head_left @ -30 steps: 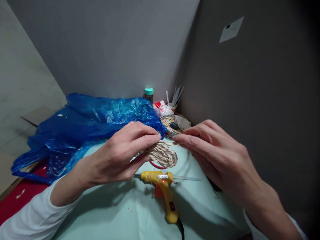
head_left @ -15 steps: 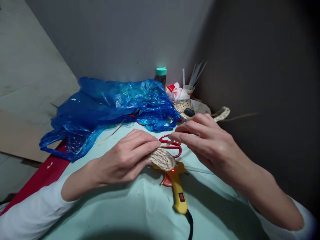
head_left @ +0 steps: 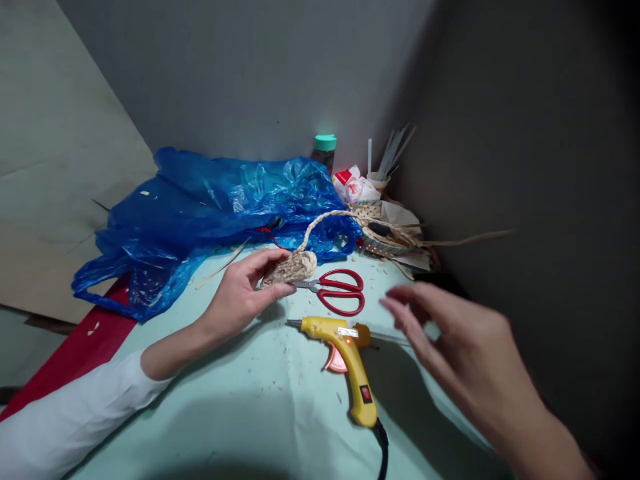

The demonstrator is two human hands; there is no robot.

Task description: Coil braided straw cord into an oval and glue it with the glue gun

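My left hand point(head_left: 250, 283) grips a coiled piece of braided straw point(head_left: 290, 268) between thumb and fingers. From its top a loose straw braid point(head_left: 325, 217) arches up and off to the right, fraying into long strands. My right hand point(head_left: 445, 333) is in the air on the right, slightly blurred, fingers apart and nothing in them. Between the hands lie scissors with red handles point(head_left: 341, 292), their blades partly behind my left thumb. Below them, a yellow hot glue gun point(head_left: 353, 360) rests on its side with its nozzle to the left and a small light glowing.
A crumpled blue plastic bag point(head_left: 215, 207) spreads across the back left. Behind stand a jar with a teal lid point(head_left: 325, 143), a red and white wrapper point(head_left: 355, 187) and a cup of glue sticks point(head_left: 379, 180). A woven basket point(head_left: 380, 247) sits at the back right, near the dark wall.
My right hand has let go of the braid and moved right and toward me. My left hand has tilted and lifted the coil away, uncovering the glue gun's nozzle and the scissors.
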